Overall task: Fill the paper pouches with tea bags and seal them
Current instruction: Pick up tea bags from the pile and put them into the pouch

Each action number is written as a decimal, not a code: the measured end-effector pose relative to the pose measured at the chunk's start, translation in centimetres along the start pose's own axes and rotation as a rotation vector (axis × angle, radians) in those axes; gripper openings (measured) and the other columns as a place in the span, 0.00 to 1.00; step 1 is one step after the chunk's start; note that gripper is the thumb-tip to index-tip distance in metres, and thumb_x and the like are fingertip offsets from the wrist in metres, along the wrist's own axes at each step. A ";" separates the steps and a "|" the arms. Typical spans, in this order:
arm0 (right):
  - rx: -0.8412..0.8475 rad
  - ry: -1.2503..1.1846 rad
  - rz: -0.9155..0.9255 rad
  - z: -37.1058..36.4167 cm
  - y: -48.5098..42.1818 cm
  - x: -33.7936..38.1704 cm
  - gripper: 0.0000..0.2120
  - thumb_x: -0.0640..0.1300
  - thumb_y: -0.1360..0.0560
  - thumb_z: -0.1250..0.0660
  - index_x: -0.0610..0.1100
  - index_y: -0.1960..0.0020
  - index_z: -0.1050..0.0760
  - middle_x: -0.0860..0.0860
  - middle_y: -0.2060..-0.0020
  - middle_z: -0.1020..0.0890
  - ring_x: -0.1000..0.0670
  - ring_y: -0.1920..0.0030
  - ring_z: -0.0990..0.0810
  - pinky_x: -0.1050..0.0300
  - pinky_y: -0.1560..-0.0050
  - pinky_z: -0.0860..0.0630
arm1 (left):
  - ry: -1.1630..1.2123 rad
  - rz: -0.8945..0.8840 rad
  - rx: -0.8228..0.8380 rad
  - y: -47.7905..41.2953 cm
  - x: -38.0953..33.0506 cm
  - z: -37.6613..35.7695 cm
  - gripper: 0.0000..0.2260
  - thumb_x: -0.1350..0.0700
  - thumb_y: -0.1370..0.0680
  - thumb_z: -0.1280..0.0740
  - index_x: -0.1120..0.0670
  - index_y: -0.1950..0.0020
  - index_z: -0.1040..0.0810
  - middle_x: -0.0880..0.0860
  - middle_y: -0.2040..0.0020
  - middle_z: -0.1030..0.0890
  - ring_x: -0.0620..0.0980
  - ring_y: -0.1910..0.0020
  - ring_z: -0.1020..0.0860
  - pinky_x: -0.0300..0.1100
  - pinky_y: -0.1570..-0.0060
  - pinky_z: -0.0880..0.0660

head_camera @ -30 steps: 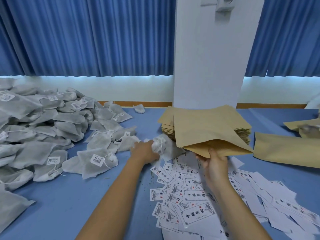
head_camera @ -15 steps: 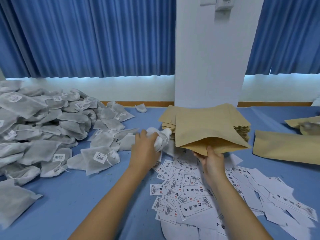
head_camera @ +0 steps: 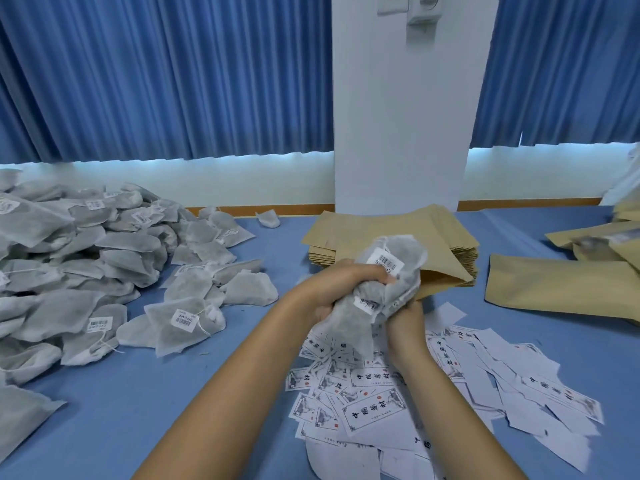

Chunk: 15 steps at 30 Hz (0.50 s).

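Left grip (head_camera: pixel 332 289) and right grip (head_camera: pixel 405 327) both squeeze a bunch of tea bags (head_camera: pixel 391 271) tight, right at the paper pouch (head_camera: pixel 445 270) mouth, presumably so it slides in easier.

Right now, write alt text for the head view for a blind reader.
The left hand and right hand grip a bunch of tea bags before a kraft paper pouch. A tea bag heap lies left; printed labels litter the blue table.
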State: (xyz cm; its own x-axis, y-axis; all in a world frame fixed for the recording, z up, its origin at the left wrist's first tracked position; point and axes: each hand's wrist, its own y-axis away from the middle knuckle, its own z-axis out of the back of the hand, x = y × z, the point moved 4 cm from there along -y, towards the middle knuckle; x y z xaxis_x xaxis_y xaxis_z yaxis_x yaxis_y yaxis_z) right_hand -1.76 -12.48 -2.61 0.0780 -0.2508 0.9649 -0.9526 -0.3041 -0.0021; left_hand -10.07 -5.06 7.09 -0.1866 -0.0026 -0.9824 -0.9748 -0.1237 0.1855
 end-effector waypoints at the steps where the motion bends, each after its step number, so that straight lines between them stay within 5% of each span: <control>1: 0.010 -0.068 0.002 -0.3 0.2 0.3 0.08 0.40 0.20 0.40 0.43 0.42 0.26 0.46 0.53 0.19 0.45 0.52 0.20 0.61 0.62 0.22 | 0.022 -0.050 -0.073 -0.6 0.1 0.0 0.01 0.60 0.30 0.29 0.55 0.61 0.19 0.54 0.67 0.19 0.49 0.70 0.20 0.38 0.68 0.23; 5: 0.012 -0.074 0.062 -0.8 0.2 0.8 0.17 0.42 0.18 0.44 0.51 0.30 0.36 0.48 0.40 0.22 0.46 0.42 0.22 0.47 0.46 0.21 | -0.002 -0.399 -0.421 -2.0 -0.2 0.8 0.05 0.63 0.32 0.30 0.53 0.62 0.20 0.48 0.67 0.19 0.44 0.68 0.21 0.37 0.66 0.26; 9: 0.041 -0.122 0.027 -0.9 0.3 0.8 0.16 0.37 0.19 0.42 0.42 0.32 0.34 0.44 0.42 0.22 0.49 0.49 0.20 0.63 0.66 0.21 | -0.743 -0.557 -0.354 -2.7 -1.2 -0.8 0.08 0.63 0.31 0.32 0.51 0.58 0.25 0.48 0.61 0.21 0.46 0.60 0.22 0.36 0.65 0.30; 12: 0.032 -0.037 -0.053 -0.9 0.2 0.0 0.17 0.30 0.22 0.45 0.40 0.35 0.31 0.41 0.44 0.20 0.45 0.47 0.20 0.64 0.64 0.21 | -1.235 -0.273 -0.256 -4.6 -0.4 -1.1 0.04 0.56 0.26 0.33 0.56 0.54 0.25 0.53 0.61 0.24 0.54 0.56 0.23 0.40 0.61 0.30; 15: 0.111 -0.040 -0.009 -2.6 1.6 -0.1 0.15 0.32 0.21 0.47 0.45 0.38 0.31 0.49 0.56 0.18 0.56 0.61 0.17 0.61 0.62 0.20 | -1.369 0.117 -0.490 -6.1 -0.7 0.0 0.17 0.55 0.23 0.35 0.57 0.36 0.27 0.57 0.45 0.23 0.59 0.42 0.25 0.50 0.45 0.26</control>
State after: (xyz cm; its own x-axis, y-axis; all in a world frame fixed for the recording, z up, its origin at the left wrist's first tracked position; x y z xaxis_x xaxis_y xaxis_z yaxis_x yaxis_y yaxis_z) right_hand -4.06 -10.51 -2.03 0.1001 -0.2831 0.9538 -0.9135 -0.4060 -0.0247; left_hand -4.00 -4.33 6.67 -0.5007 0.8569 -0.1227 -0.8603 -0.5083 -0.0390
